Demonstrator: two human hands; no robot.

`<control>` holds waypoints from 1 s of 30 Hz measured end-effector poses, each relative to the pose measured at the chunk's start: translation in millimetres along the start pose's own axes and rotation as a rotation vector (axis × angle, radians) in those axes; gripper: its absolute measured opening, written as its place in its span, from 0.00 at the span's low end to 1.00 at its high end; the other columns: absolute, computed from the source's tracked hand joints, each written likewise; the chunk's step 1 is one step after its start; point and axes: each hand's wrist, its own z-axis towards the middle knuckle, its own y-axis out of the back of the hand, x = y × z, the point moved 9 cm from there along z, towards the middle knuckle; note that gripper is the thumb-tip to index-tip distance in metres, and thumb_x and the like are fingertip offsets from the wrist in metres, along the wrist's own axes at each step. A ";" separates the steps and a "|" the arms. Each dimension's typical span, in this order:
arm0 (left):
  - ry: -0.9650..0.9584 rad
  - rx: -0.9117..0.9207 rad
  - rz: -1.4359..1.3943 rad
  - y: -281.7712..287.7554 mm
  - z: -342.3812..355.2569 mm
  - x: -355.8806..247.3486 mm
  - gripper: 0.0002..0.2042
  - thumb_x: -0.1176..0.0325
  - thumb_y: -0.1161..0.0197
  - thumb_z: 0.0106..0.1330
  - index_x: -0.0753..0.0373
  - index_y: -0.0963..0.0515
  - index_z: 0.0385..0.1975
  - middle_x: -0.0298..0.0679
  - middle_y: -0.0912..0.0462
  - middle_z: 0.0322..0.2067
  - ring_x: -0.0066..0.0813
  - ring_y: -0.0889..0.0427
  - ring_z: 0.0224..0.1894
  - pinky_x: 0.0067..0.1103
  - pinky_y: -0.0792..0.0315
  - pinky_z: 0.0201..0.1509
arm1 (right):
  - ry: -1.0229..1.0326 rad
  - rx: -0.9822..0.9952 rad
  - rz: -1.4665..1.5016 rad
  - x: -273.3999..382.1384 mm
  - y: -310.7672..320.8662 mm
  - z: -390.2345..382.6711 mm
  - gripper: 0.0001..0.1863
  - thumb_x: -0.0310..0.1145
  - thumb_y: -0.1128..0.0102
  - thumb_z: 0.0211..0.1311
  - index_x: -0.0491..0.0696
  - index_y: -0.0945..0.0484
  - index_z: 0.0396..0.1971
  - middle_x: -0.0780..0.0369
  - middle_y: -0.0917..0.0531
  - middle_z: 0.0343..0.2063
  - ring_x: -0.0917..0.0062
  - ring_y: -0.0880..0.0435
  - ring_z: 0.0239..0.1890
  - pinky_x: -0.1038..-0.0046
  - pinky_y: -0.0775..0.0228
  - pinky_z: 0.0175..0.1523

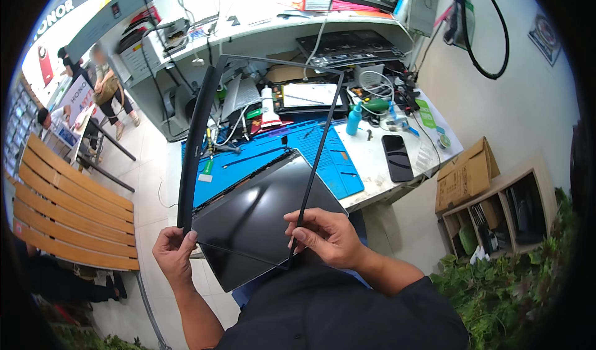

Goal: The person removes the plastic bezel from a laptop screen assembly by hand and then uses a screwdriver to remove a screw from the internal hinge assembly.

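Between left grip point(177, 250) and right grip point(332, 238), a thin black rectangular frame point(197, 145), raised at a tilt. Left grip pinched closed on its lower left corner; right grip closed, thumb against fingers, on its slim right side. Behind and between both grips, a dark screen panel point(261, 219), partly over a blue mat point(338, 163). Beyond right grip, on the white bench point(371, 157), a black phone point(397, 157); farther off, a blue bottle point(354, 121).

A thin black rectangular frame point(196, 152), broadest at left, is held over a glossy dark panel point(248, 218).
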 end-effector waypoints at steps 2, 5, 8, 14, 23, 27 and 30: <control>0.048 0.130 -0.150 -8.2 4.2 8.8 0.12 0.76 0.21 0.66 0.64 0.20 0.41 0.37 0.13 0.30 0.24 0.12 0.29 0.19 0.16 0.33 | -0.036 -0.035 0.028 0.3 11.1 -2.8 0.18 0.29 0.38 0.81 0.39 0.21 0.64 0.60 0.11 0.43 0.81 0.10 0.42 0.78 0.15 0.47; 0.163 0.290 -0.327 -31.6 7.4 14.3 0.12 0.74 0.22 0.68 0.64 0.22 0.43 0.41 0.11 0.31 0.28 0.10 0.30 0.21 0.15 0.33 | -0.002 -0.120 0.041 4.3 35.4 -11.3 0.18 0.30 0.37 0.81 0.38 0.21 0.63 0.61 0.11 0.41 0.82 0.10 0.39 0.77 0.15 0.45; 0.254 0.380 -0.407 -63.9 15.3 15.1 0.12 0.73 0.24 0.70 0.64 0.22 0.45 0.43 0.11 0.32 0.31 0.09 0.30 0.22 0.14 0.33 | 0.030 -0.194 0.045 11.9 55.8 -21.5 0.19 0.31 0.36 0.80 0.37 0.21 0.63 0.60 0.11 0.41 0.81 0.11 0.36 0.76 0.14 0.44; 0.323 0.543 -0.413 -146.3 37.8 -7.8 0.11 0.69 0.30 0.76 0.65 0.22 0.51 0.42 0.14 0.36 0.26 0.13 0.30 0.18 0.18 0.33 | 0.095 -0.323 0.092 40.9 95.8 -36.9 0.17 0.31 0.38 0.81 0.35 0.20 0.60 0.57 0.12 0.40 0.78 0.10 0.34 0.73 0.12 0.40; 0.304 0.826 -0.404 -336.1 86.3 -31.7 0.14 0.66 0.29 0.76 0.68 0.20 0.52 0.37 0.14 0.39 0.25 0.11 0.38 0.19 0.15 0.47 | 0.141 -0.512 -0.009 96.7 236.8 -8.2 0.19 0.38 0.40 0.81 0.36 0.20 0.56 0.58 0.13 0.36 0.74 0.10 0.31 0.69 0.12 0.35; 0.322 0.781 -0.511 -405.8 109.6 -36.1 0.12 0.69 0.29 0.75 0.68 0.20 0.52 0.40 0.12 0.40 0.27 0.09 0.41 0.19 0.11 0.47 | 0.076 -0.503 -0.001 108.8 303.4 29.1 0.19 0.39 0.40 0.79 0.38 0.19 0.56 0.60 0.14 0.35 0.75 0.12 0.29 0.72 0.14 0.33; 0.313 0.749 -0.535 -445.8 126.9 -38.1 0.11 0.70 0.29 0.76 0.68 0.20 0.50 0.40 0.13 0.40 0.27 0.09 0.41 0.19 0.11 0.47 | 0.041 -0.507 0.005 111.9 350.8 50.3 0.19 0.39 0.39 0.79 0.39 0.17 0.55 0.61 0.14 0.34 0.76 0.12 0.29 0.74 0.18 0.30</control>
